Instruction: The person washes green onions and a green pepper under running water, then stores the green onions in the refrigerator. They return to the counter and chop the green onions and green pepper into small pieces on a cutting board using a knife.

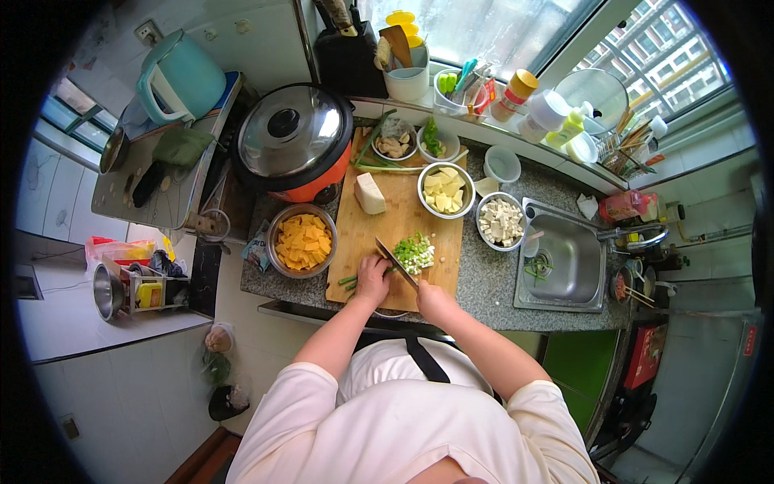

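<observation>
My right hand (436, 302) is closed around the handle of a kitchen knife (396, 262), whose blade stands on the wooden cutting board (357, 233). My left hand (373, 280) presses green onion stalks (348, 281) to the board, its fingers bent beside the blade. Chopped green onion (414, 253) lies in a pile just right of the blade. Farther back on the board are a pale white block of food (370, 193) and a metal bowl of yellow slices (446, 190). Whole green onions (387, 167) lie along the board's back part.
A bowl of orange pieces (303, 241) stands left of the board, near an orange electric cooker (293, 142). At right are a bowl of white cubes (500, 221) and a steel sink (565, 257). Small bowls (438, 143) stand at the back; a knife block (354, 60) is behind.
</observation>
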Demonstrator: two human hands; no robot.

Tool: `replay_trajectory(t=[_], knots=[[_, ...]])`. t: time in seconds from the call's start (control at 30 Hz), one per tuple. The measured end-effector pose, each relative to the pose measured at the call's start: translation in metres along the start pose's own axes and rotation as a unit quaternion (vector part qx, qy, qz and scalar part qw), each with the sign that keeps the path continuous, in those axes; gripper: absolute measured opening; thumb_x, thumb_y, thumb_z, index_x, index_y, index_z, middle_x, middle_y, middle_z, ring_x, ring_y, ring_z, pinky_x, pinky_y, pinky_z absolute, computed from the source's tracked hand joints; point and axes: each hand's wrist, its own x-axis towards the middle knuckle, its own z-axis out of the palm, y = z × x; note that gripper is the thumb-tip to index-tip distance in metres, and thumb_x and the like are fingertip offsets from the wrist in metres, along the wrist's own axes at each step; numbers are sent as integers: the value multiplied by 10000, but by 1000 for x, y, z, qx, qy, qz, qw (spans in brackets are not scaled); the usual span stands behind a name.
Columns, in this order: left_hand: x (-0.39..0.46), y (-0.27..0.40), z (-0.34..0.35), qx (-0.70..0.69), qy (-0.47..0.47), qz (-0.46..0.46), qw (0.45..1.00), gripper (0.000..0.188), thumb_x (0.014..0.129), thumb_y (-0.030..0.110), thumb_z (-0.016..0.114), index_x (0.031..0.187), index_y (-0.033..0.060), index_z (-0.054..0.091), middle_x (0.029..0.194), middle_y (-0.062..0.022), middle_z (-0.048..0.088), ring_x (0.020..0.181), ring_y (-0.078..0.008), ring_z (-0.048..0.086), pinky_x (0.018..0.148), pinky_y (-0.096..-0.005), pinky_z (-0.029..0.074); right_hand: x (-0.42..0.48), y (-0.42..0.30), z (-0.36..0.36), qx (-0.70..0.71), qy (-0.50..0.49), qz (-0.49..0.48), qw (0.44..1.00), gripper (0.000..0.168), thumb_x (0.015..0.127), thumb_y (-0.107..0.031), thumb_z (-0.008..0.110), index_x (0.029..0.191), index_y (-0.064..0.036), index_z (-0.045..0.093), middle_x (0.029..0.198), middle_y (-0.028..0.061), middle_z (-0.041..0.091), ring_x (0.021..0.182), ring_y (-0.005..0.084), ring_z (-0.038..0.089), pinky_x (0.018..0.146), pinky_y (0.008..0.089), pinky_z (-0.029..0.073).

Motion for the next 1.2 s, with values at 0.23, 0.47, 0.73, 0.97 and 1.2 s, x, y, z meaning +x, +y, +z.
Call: replay_trajectory(t=[0.23,0.47,0.73,0.97,1.2], knots=[[2,-4,1,-15,34,21,999,220,688,29,671,891,77,600,1000,-115,550,979,-353,500,848,-442,423,15,-9,12,49,48,19,997,171,884,-134,477,960,18,500,806,268,632,775,453,615,691,527,484],[0,-3,-2,-44,14,5,999,224,685,25,677,887,63,588,949,-126,557,950,-356,512,826,-443,429,4,8,9,26,32,-28,999,186,890,-148,481,986,9,509,796,258,634,763,451,614,694,523,487],[-2,-3,-4,9,4,21,1000,211,686,71,688,880,85,607,989,-78,567,997,-335,506,852,-444,416,20,-9,21,37,59,7,998,169,892,-154,489,976,-9,514,767,254,632,742,449,613,677,523,486],[-8,-6,-7,3,20,27,999,277,617,23,627,885,95,619,1022,-91,571,1011,-322,511,854,-436,403,-3,1,2,53,50,-20,997,160,886,-139,481,960,0,511,778,257,626,754,443,613,677,517,481],[-6,-2,-8,18,10,16,1000,259,638,26,628,887,94,626,1017,-94,574,1021,-309,517,863,-438,402,11,4,18,7,38,-32,999,150,880,-129,490,909,17,501,797,257,633,762,434,618,680,517,482]])
